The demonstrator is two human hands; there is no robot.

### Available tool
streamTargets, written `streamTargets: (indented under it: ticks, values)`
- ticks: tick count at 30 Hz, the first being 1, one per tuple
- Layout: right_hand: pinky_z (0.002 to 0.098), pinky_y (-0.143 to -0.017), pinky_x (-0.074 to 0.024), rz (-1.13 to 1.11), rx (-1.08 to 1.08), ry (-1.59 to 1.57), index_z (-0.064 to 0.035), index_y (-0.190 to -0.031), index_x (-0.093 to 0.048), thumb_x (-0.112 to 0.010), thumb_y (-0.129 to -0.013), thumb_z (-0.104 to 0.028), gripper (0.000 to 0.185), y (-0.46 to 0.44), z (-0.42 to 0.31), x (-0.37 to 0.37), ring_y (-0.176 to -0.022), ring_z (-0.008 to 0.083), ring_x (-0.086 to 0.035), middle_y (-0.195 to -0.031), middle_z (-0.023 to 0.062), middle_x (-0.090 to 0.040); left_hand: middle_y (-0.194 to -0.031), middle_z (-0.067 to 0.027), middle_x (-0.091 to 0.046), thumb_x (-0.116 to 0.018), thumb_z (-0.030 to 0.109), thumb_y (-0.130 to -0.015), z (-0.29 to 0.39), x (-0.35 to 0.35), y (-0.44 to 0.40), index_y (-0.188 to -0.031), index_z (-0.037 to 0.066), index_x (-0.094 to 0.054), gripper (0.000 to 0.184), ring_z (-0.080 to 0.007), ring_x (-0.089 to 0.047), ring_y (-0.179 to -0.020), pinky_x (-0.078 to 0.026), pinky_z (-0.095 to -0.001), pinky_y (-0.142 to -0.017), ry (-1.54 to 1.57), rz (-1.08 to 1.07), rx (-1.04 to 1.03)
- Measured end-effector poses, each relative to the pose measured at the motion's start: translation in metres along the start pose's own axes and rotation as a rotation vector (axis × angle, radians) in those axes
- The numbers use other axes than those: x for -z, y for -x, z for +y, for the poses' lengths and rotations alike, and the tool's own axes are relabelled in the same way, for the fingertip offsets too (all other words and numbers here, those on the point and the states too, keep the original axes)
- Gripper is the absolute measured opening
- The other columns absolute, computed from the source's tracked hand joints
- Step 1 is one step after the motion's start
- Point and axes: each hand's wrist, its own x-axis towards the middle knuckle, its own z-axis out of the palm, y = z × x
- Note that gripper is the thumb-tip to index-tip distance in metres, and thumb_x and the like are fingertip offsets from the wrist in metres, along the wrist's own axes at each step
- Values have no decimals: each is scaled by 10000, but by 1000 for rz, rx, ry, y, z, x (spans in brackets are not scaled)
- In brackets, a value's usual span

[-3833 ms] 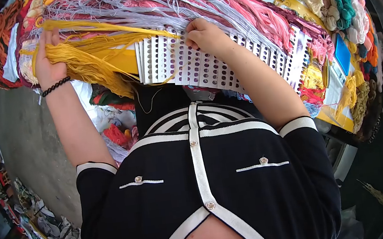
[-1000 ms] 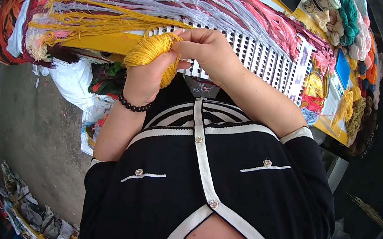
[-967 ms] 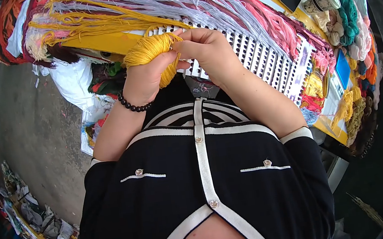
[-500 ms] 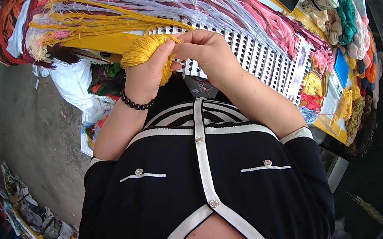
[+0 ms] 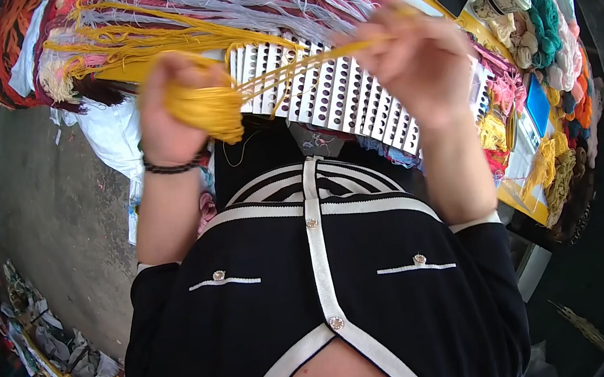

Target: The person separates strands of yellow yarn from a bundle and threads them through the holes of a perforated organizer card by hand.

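A thread workshop, by its heaped coloured skeins (image 5: 219,4), hole-punched white cards (image 5: 333,93) and grey concrete floor (image 5: 56,211)

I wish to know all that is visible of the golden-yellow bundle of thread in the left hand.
The rounded, golden-yellow bundle of thread looks soft and slightly glossy, with many fine strands lying side by side in a thick coil. The left hand holds it and partly covers it. From it, a few strands stretch towards the right hand, crossing above the white strips with round holes in this view. Blur hides finer detail.
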Motion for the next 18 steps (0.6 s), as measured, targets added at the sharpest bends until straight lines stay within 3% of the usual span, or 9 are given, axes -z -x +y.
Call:
streamTargets:
  ticks: [2,3,6,8,10,13,15,16,18]
  values:
    - [274,-649,-363,-33,43,57,-58,-818,-491,-524,-795,-90,51,27,-49,-1,-647,118,-422,-690,15,-424,-740,15,-575,-443,198,-939,43,43,7,-840,74,-538,185,-104,-552,-673,-444,-286,-725,-129,197,-155]
    - [260,-607,-317,78,86,161,-57,-819,-484,-529,-799,-99,65,43,-71,1,-618,109,-365,-677,2,-384,-721,14,-579,-441,154,-934,71,49,11,-823,71,-530,164,-75,-502,-551,-434,-249,-649,556,199,88]
    - [236,-535,-272,285,208,605,-29,-866,-523,-549,-812,-133,119,90,-156,36,-566,96,-314,-683,-6,-403,-720,11,-588,-448,170,-935,130,135,43,-838,48,-542,182,-54,-424,-484,-382,-218,-521,297,321,-125]
    - [234,-543,-335,859,494,1110,9,-925,-609,-577,-820,-163,204,139,-246,76,-569,99,-388,-712,14,-518,-752,-9,-597,-437,166,-937,148,156,59,-864,33,-546,186,-68,-398,-472,-365,-211,-501,283,280,-121]
    - [217,-590,-403,1475,686,2245,-7,-963,-671,-598,-820,-174,232,161,-259,62,-632,97,-503,-759,30,-611,-739,-1,-588,-433,163,-942,156,139,66,-870,26,-556,198,-44,-381,-464,-342,-194,-473,53,676,-282]
    - [203,-672,-437,1197,694,2073,-32,-951,-691,-608,-819,-195,225,116,-203,40,-734,88,-576,-802,24,-657,-858,-6,-652,-518,191,-904,99,82,39,-1069,38,-595,238,-3,-335,-455,-312,-155,-461,-235,576,-82]
    - [216,-706,-446,907,328,2102,-58,-981,-697,-635,-809,-216,242,72,-129,35,-756,77,-588,-850,42,-679,-1011,-39,-633,-530,168,-889,59,63,13,-1232,26,-499,372,11,-343,-498,-313,-143,-481,-101,193,181]
    - [219,-657,-439,642,221,1669,-62,-978,-702,-658,-804,-231,247,47,-95,48,-718,61,-559,-773,30,-659,-1082,-65,-617,-524,174,-893,39,47,-2,-1286,23,-447,428,8,-360,-532,-325,-137,-496,-75,130,291]
    - [233,-593,-425,639,-146,1697,-41,-958,-699,-676,-792,-257,274,14,-31,43,-636,65,-518,-687,19,-627,-1134,-81,-599,-520,209,-901,1,17,-32,-1301,30,-436,446,-19,-380,-578,-361,-143,-539,-188,90,443]
